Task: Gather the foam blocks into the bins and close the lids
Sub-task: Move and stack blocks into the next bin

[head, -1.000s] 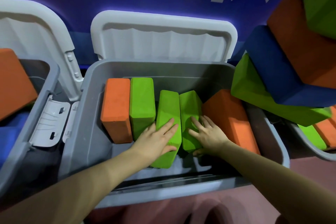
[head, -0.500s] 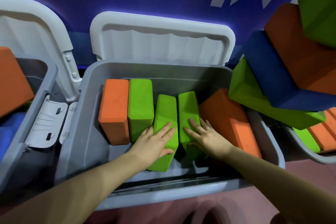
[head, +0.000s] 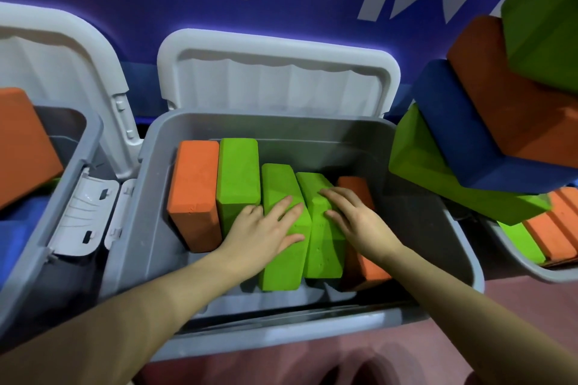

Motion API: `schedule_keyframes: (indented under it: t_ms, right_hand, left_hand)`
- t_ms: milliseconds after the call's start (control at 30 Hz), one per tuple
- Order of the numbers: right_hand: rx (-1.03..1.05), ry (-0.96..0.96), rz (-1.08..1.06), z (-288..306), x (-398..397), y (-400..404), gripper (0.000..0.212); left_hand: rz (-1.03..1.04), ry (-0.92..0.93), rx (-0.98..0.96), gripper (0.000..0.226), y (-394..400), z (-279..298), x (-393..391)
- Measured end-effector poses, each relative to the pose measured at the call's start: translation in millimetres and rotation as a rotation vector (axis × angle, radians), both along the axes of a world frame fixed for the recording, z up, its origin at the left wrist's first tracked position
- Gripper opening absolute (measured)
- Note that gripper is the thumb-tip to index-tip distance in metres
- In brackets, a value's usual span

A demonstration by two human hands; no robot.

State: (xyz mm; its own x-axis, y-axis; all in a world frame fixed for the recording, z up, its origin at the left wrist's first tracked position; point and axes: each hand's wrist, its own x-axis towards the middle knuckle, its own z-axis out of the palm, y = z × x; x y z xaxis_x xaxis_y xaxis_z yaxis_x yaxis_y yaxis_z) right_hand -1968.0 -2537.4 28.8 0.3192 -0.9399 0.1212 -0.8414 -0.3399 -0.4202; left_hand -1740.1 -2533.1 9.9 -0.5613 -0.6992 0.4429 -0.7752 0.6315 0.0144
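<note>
A grey bin [head: 438, 241] stands in front of me with its white lid [head: 275, 75] propped open against the wall. Inside it stand an orange block [head: 194, 191], a green block [head: 239, 178], two more green blocks [head: 278, 259] [head: 323, 256], and an orange block [head: 362, 266] on the right. My left hand [head: 266, 231] lies flat with straight fingers on the third block. My right hand [head: 353, 219] presses flat on the fourth green block and the right orange one.
A second grey bin [head: 84, 147] at the left holds orange and blue blocks; its white lid [head: 62, 50] is up. At the right, a pile of green [head: 444, 175], blue [head: 463, 134] and orange [head: 506, 97] blocks overhangs a third bin [head: 531, 269]. Reddish floor lies below.
The right orange block has gone from leaning on the bin's right wall to standing upright against the green blocks. My right hand moved with it; the green blocks stand closer together.
</note>
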Motion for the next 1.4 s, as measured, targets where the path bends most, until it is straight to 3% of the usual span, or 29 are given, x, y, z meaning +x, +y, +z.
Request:
schedule_keyframes:
  t_ms: [200,333,467,633,733,800,933,1000,1067,1167,1300,1400]
  right_hand:
    - [-0.359,0.094,-0.288,-6.5,11.6,-6.7,0.037]
    - [-0.424,0.153,-0.205,-10.1,9.2,-2.0,0.041]
    - [-0.445,0.336,-0.118,-8.6,0.8,1.3,0.065]
    - [-0.596,0.439,-0.150,-9.8,4.4,7.6,0.050]
    - [-0.599,0.416,-0.144,-9.8,1.2,9.7,0.042]
    - [-0.566,0.409,-0.125,-8.7,-2.6,13.4,0.050]
    - [-0.285,0.509,-0.093,-5.1,-8.7,18.0,0.102]
    - [-0.120,0.572,-0.075,-4.6,-6.7,18.7,0.129]
    - [-0.026,0.568,-0.068,-7.4,-6.3,16.4,0.140]
    - [0.004,0.484,-0.019,-7.7,-5.3,16.7,0.128]
    - [-0.110,0.329,0.034,-10.6,-5.5,14.1,0.080]
    - [-0.075,0.308,0.054,-11.8,-3.9,11.4,0.076]
  left_hand:
    - [0.068,-0.043,-0.177,0.047,-15.5,-0.5,-11.0]
    - [0.089,-0.030,-0.211,0.057,-32.8,7.8,-9.2]
    - [0.057,0.024,-0.237,0.037,-37.5,11.1,-10.6]
    - [-0.084,0.011,-0.268,0.023,-34.3,10.9,-20.7]
    - [-0.121,-0.071,-0.266,0.037,-29.6,1.1,-14.4]
    - [-0.123,-0.145,-0.204,0.060,-25.9,-1.5,-8.3]
    - [-0.058,-0.295,-0.061,0.111,-17.7,-0.9,-2.3]
    - [-0.020,-0.417,-0.029,0.127,-16.1,-3.5,-2.0]
    - [0.001,-0.445,-0.006,0.136,-16.4,-6.3,-2.2]
    - [-0.025,-0.348,0.001,0.130,-13.8,-3.1,1.7]
    - [-0.102,-0.286,-0.112,0.096,-6.2,-7.8,9.7]
    - [-0.106,-0.273,-0.078,0.099,-5.1,-9.5,12.2]
